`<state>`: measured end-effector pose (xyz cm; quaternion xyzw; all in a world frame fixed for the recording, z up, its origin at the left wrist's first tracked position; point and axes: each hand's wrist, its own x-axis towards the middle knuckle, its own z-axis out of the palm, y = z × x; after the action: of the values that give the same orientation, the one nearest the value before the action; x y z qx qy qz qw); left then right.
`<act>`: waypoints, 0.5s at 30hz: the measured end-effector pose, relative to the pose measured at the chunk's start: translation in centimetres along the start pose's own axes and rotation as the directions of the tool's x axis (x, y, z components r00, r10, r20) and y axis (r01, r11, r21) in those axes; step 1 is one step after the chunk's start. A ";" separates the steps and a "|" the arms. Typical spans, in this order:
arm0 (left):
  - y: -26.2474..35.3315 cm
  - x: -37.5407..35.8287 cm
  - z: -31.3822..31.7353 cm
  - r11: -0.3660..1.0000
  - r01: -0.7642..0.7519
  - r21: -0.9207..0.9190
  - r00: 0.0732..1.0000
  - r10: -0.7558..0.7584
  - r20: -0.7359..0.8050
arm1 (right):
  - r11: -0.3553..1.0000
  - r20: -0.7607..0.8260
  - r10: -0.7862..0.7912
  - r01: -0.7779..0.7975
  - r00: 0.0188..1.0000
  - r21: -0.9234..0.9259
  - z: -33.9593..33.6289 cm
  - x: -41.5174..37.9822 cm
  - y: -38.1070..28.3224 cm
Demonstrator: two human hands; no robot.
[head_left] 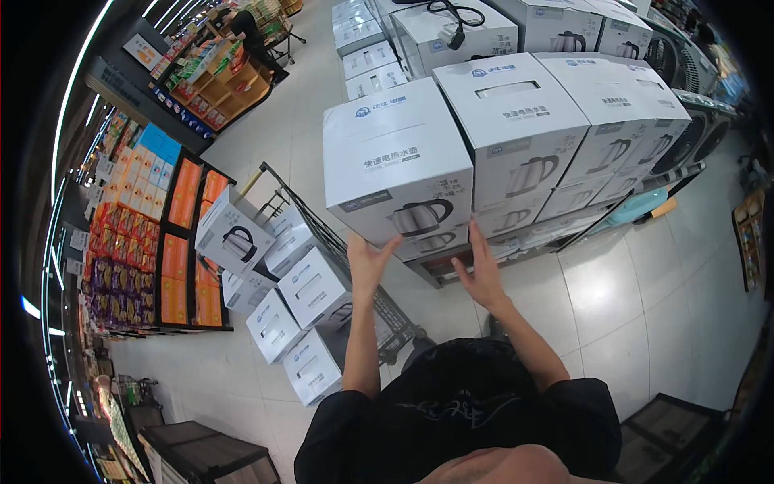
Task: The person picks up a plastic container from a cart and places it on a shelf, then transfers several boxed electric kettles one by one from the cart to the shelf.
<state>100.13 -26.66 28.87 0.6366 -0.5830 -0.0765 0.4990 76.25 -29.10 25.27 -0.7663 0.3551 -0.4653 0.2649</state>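
A white kettle box (399,153) with a printed kettle stands at the near left corner of the stacked boxes. Part of a lower kettle box (436,241) shows beneath its front. My left hand (370,260) is at the lower left corner of this pair, thumb apart and some fingertips hidden behind the cardboard. At the lower right edge, my right hand (483,276) has its fingers stretched upward beside the seam with the neighbouring box (516,121), thumb spread away. Both hands appear to touch the boxes lightly; exact contact is hard to make out.
A shopping cart (379,310) at left has several kettle boxes (314,286) in and around it. Behind that stands a snack shelf (181,242). Fans (693,137) stand at the right end of the boxes. A person (246,40) is at the far left aisle.
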 end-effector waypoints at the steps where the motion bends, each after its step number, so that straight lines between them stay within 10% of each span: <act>1: -0.4 0.0 0.0 0.995 0.049 -0.090 0.999 -0.048 0.016 | 1.000 0.002 -0.001 0.001 1.000 -0.001 0.1 0.0 0.1; 6: -3.5 -1.2 1.6 0.895 0.155 -0.418 0.988 -0.138 0.069 | 0.993 0.000 0.069 -0.068 0.998 0.098 0.8 -0.2 0.2; 15: -6.8 -2.0 2.1 0.980 -0.001 -0.200 0.996 0.020 0.089 | 0.996 -0.015 0.062 -0.061 0.998 0.059 2.2 -0.7 1.0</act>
<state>102.63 -27.38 21.93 0.5762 -0.5978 -0.1608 0.5336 77.68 -28.93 23.25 -0.7431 0.3667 -0.4735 0.2985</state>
